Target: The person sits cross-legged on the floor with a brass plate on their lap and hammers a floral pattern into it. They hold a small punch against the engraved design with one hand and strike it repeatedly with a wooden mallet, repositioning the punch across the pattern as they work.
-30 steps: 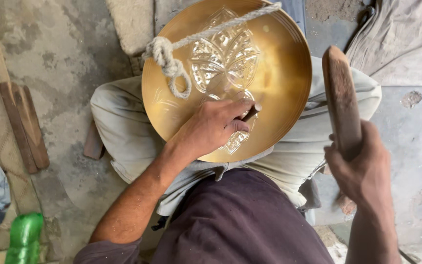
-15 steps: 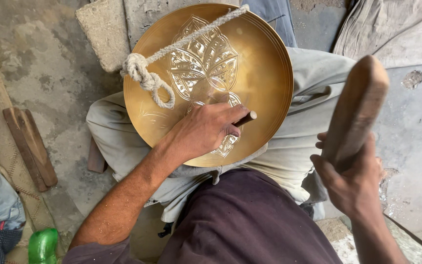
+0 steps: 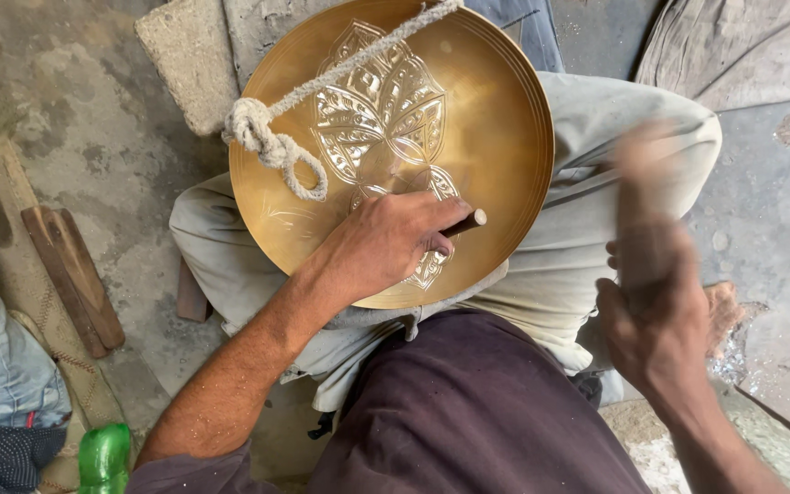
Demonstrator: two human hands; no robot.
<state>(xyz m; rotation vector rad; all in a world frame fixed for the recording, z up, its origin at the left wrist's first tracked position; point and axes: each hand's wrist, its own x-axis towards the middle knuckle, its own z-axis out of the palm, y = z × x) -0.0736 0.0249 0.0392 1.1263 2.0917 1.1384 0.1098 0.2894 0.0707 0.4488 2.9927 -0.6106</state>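
concrete floor (image 3: 93,119) | left hand (image 3: 386,242) fingers pinching punch (image 3: 464,222) on brass plate (image 3: 496,119) | right hand (image 3: 656,311) blurred, fingers gripping mallet (image 3: 642,197)

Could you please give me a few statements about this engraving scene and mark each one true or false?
1. The left hand holds a thin chisel-like tool against the round golden brass plate. True.
2. The plate's surface is entirely plain. False: a leaf-like pattern is engraved in it.
3. A knotted pale rope lies across the plate. True.
4. The right hand rests flat on the plate. False: it is off to the side, gripping a blurred wooden mallet.
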